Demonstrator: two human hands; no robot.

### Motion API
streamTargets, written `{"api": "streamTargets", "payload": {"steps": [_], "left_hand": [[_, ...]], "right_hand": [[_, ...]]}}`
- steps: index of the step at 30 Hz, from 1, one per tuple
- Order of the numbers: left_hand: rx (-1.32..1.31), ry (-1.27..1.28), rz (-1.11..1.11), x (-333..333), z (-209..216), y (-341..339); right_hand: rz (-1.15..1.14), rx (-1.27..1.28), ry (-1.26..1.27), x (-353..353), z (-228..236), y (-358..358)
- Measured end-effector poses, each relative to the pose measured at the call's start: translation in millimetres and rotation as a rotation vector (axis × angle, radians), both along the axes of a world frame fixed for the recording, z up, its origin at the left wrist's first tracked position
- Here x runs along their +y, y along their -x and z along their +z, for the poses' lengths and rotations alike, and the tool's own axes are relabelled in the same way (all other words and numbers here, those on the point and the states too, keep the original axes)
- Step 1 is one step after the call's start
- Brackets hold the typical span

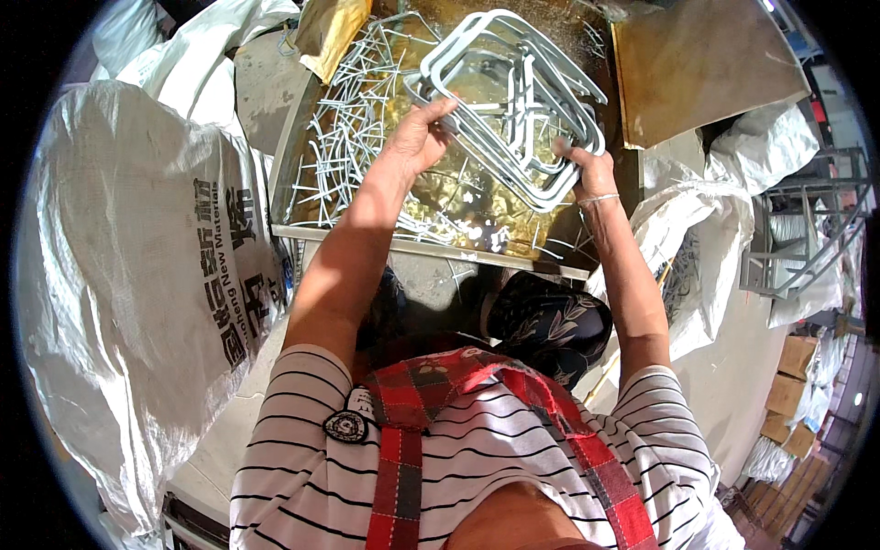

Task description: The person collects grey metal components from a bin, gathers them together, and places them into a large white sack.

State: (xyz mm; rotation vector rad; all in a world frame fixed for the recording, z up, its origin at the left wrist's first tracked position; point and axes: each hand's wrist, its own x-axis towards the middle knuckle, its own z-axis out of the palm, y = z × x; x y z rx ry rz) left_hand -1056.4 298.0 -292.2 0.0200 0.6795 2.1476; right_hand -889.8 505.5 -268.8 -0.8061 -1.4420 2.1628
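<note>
Both my hands hold a stack of grey rounded-corner frames [495,151], tilted above a shallow metal-edged tray [385,240]. My left hand [423,136] is closed around the stack's left side, thumb on top. At its lower right corner, my right hand [588,170] grips the same stack, with the fingers partly hidden behind it. Inside the frames' outline, narrower grey bars show. Thin grey rods [344,137] lie in a loose heap along the tray's left side, and more are scattered beneath the frames on its yellowish, shiny bottom.
A large white woven sack [137,275] stands close on the left. To the right are another white sack [701,229], a brownish panel [710,69] beside the tray, and a grey metal rack [807,229]. Cardboard boxes [788,390] are stacked farther right.
</note>
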Motion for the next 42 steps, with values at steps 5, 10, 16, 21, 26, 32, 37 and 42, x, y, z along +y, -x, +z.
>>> {"api": "streamTargets", "payload": {"steps": [5, 10, 16, 21, 26, 32, 37, 42], "left_hand": [[0.156, 0.127, -0.232, -3.3, -7.2, -0.8], [-0.194, 0.183, -0.124, 1.9, 8.6, -8.4], [-0.136, 0.205, 0.185, 13.1, -8.1, 1.2], [-0.252, 0.258, 0.537, -40.3, -42.4, 65.6], [0.236, 0.714, 0.979, -57.2, -54.0, 76.4], [0.448, 0.591, 0.382, -20.1, -18.3, 30.3], [0.283, 0.254, -0.046, -1.8, 12.7, -2.4], [0.193, 0.079, -0.234, 5.4, 12.7, -12.9]], "right_hand": [[-0.042, -0.085, -0.172, 7.2, -6.1, -6.8], [-0.026, -0.114, -0.538, 12.9, -6.7, -13.5], [0.013, -0.185, -0.398, 19.5, -19.3, -3.0], [-0.117, -0.736, -0.912, 104.8, -41.2, -51.8], [-0.067, -0.654, -1.245, 122.2, 16.6, -66.2], [0.61, -0.355, -1.293, 45.9, 105.8, -21.7], [0.985, -0.199, -1.309, 10.4, 102.7, 26.3], [0.852, 0.024, -1.31, 8.9, 88.7, 54.4]]}}
